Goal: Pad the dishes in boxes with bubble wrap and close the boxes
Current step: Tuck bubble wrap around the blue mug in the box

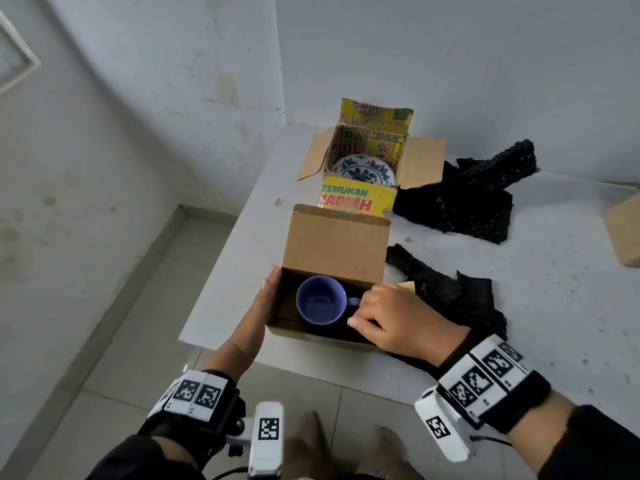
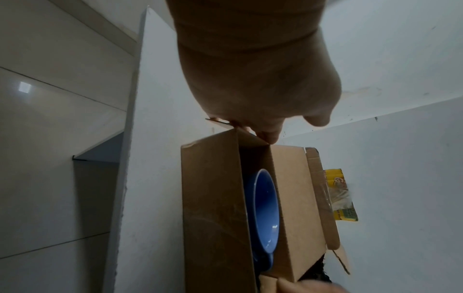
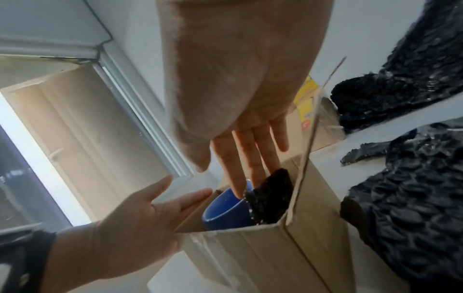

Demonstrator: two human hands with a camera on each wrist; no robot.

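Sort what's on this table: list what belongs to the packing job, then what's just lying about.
Job:
plain brown cardboard box
blue ceramic cup
black bubble wrap pieces
yellow printed carton holding a blue-and-white patterned plate

Lying about:
brown cardboard block at the table's right edge
window frame

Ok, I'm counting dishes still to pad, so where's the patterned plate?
In the head view the blue-and-white plate lies in the open yellow printed box at the table's far end, just behind the plain box holding the blue cup.
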